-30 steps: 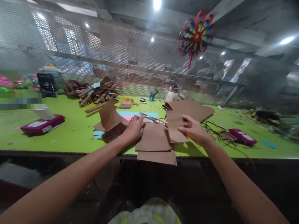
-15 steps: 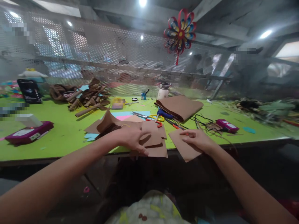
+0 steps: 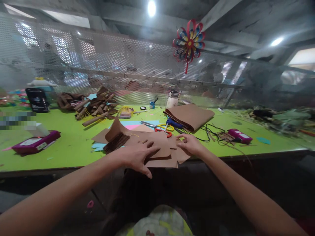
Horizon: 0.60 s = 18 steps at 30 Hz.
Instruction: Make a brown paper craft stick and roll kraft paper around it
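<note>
My left hand [image 3: 137, 154] lies with its fingers spread on brown paper pieces [image 3: 163, 144] at the table's front edge. To the right, my right hand [image 3: 192, 145] has thumb and fingers closed on a brown paper sheet [image 3: 182, 156]. That sheet's left part meets or goes under the pieces; which one I cannot tell. A stack of narrow folded brown paper [image 3: 115, 143] sits beyond my left forearm, with a curled brown sheet [image 3: 113, 128] over it. Behind the pieces lie scissors [image 3: 148, 124] with open blades and a blue-handled tool [image 3: 174, 123].
Folded brown sheets [image 3: 193, 114] lie at the back right, near black cables [image 3: 210, 131] and a purple box [image 3: 240, 136]. On the left are another purple box [image 3: 36, 142], a phone [image 3: 37, 100] and a heap of brown paper rolls [image 3: 97, 106]. A perforated screen [image 3: 110, 65] stands behind.
My right hand has moved left with its brown sheet, up to the pieces under my left hand. My left hand's fingers have spread wider.
</note>
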Tool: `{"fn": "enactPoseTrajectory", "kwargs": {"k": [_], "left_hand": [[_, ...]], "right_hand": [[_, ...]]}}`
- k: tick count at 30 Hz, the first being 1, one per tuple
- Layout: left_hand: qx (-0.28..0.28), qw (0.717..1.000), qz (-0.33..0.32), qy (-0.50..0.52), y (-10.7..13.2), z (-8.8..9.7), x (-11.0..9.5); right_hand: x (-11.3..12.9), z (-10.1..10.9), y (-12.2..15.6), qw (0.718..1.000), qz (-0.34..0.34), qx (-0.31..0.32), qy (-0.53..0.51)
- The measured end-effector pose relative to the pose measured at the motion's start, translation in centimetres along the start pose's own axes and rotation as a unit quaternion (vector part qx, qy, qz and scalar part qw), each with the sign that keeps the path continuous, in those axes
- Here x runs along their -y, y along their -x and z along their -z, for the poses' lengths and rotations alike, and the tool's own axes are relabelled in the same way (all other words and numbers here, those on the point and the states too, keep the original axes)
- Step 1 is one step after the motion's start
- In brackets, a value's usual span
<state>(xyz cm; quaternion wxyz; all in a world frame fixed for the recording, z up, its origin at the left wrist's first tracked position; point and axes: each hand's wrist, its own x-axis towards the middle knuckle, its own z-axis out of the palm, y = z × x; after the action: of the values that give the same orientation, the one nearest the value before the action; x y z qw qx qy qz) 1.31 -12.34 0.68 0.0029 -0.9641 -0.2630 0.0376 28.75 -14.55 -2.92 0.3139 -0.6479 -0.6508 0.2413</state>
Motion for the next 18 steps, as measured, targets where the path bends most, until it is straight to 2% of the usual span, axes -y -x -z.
{"fn": "enactPoseTrajectory", "kwargs": {"k": [3, 5, 8, 12, 15, 18], "left_hand": [[0.0, 1.0, -0.026, 0.002, 0.2, -0.3, -0.1], [-0.016, 1.0, -0.016, 0.008, 0.2, -0.3, 0.0], [-0.051, 0.999, 0.001, 0.001, 0.0, -0.3, 0.1], [-0.087, 0.995, 0.031, -0.023, -0.3, -1.4, 0.2], [-0.111, 0.993, 0.043, -0.011, -0.3, -2.2, 0.4], [-0.129, 0.991, 0.045, 0.014, -0.3, -2.8, 0.6]], "right_hand": [[-0.4, -0.3, -0.3, 1.0, 0.01, -0.015, -0.001], [-0.4, -0.7, -0.4, 0.999, 0.019, -0.03, 0.014], [-0.1, -1.6, -0.4, 0.993, 0.038, -0.083, 0.071], [0.9, -3.1, -0.8, 0.981, 0.038, -0.147, 0.119], [1.1, -3.6, -0.7, 0.974, 0.037, -0.159, 0.154], [0.5, -3.0, 0.3, 0.968, 0.038, -0.153, 0.194]]}}
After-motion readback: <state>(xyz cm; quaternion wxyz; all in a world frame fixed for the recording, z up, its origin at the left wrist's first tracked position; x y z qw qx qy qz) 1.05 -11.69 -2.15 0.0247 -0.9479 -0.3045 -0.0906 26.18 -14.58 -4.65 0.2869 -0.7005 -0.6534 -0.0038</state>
